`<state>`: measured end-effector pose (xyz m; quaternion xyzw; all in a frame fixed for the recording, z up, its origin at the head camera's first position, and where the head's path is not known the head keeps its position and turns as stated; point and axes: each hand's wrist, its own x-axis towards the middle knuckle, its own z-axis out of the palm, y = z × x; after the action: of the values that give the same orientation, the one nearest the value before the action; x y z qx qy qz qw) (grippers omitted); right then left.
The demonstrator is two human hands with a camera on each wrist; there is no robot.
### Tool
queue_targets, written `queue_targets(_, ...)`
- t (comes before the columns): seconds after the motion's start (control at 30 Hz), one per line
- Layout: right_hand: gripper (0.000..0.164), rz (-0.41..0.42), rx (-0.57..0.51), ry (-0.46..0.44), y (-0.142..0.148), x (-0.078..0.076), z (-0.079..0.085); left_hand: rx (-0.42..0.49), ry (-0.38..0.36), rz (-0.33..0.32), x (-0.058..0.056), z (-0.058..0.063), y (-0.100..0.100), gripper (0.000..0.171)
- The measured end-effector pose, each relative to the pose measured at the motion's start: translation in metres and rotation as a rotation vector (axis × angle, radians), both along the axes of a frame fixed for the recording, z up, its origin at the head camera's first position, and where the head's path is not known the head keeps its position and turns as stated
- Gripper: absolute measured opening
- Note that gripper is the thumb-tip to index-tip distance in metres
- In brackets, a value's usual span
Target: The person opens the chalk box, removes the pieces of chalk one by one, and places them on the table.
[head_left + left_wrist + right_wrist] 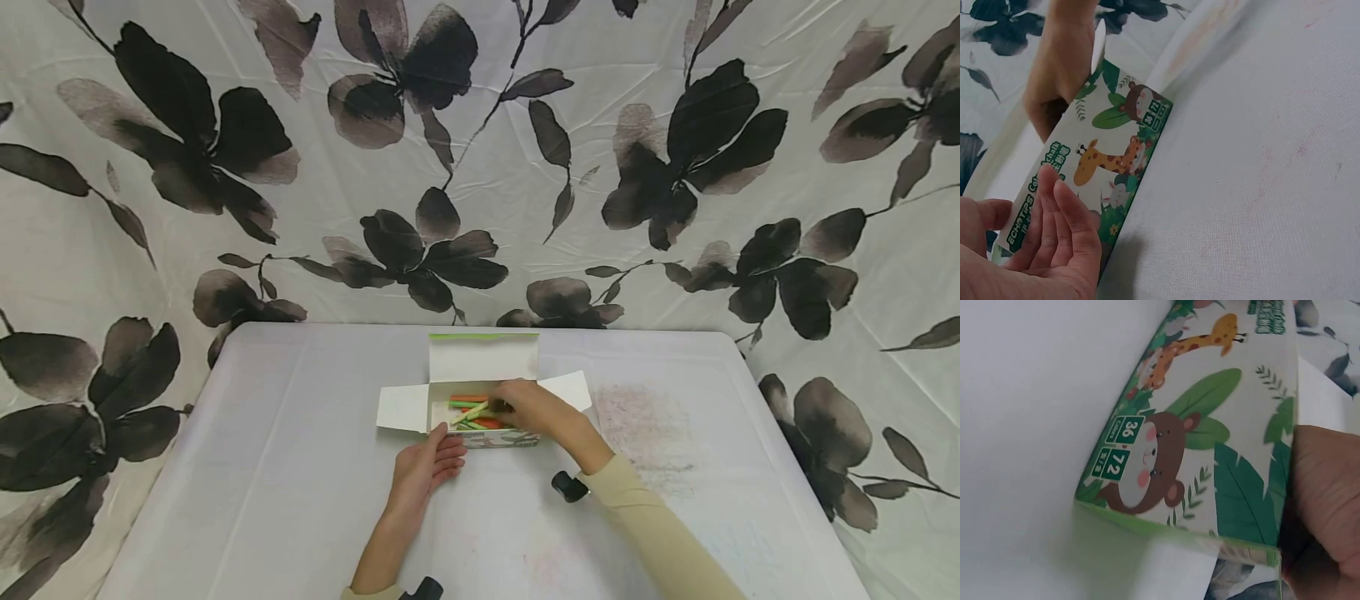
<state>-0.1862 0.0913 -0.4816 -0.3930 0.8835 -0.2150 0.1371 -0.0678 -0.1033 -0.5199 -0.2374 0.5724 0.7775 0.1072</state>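
Right hand (pixel 531 407) is reaching inside box (pixel 501 439), nearest the mostly lengthwise chalk (pixel 471 414), grip hidden; left hand (pixel 427 463) is resting, fingers loose, at box's near-left corner.

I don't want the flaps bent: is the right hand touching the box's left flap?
Apart. The head view shows the right hand at the box, with colored sticks between it and the left flap.

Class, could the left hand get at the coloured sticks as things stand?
Probably yes: the left hand is at the near wall of the open box, and the right hand covers only some of the coloured sticks.
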Motion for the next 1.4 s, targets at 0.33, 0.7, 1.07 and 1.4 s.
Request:
queue_targets(0.33,0.017,-0.105,-0.321,-0.12,0.025,-0.001,0.014,-0.014,-0.003,-0.008,0.001,-0.002,-0.001,0.053)
queue_targets(0.7,0.025,-0.38,-0.525,-0.287,0.058,-0.008,0.028,-0.028,0.001,0.016,0.0,-0.004,-0.002,0.053)
queue_targets(1.07,0.036,-0.519,-0.615,-0.427,0.101,-0.01,0.042,-0.031,-0.01,-0.006,-0.001,-0.003,-0.002,0.052)
queue_targets(1.4,0.045,-0.644,-0.686,-0.486,0.135,-0.004,0.032,-0.032,-0.005,-0.004,0.001,-0.001,-0.002,0.052)
